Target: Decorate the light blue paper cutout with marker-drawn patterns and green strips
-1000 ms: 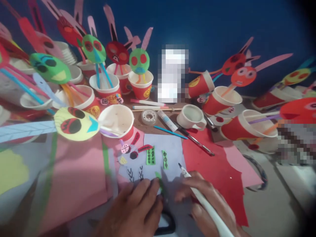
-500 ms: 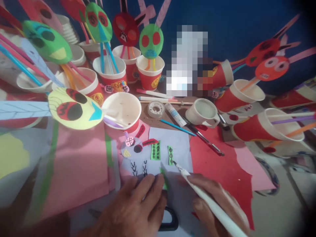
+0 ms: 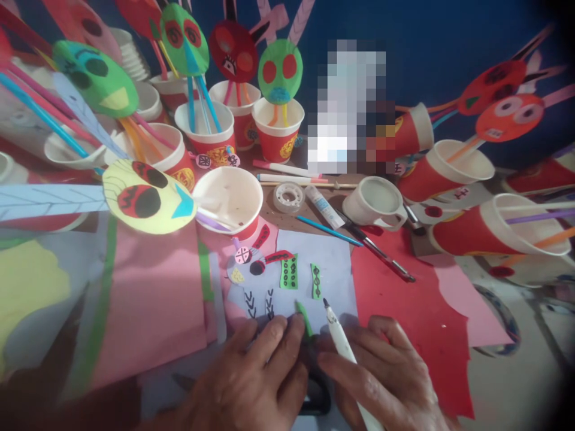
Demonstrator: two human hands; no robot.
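Observation:
My left hand lies over the blue-grey paper, fingers stretched forward and pressed on the sheet. Its fingertips are beside a narrow green paper strip. In my right hand is a white marker, its dark tip pointing up and left, just below a small green piece with a drawn chain pattern. A wider green piece with small circles lies to its left. Two white strips with black leaf-like marks are above my left fingers. Between my hands, a black scissors handle is partly hidden.
Red paper cups with paper faces on straws stand at the back and sides. A white mug, a glue tube, a tape roll and a black pen lie ahead. Pink paper is left, red paper right.
The marker tip has come away from the chain-patterned green piece. My right hand has turned and moved closer to my left hand. More of the narrow green strip shows. The view has shifted slightly.

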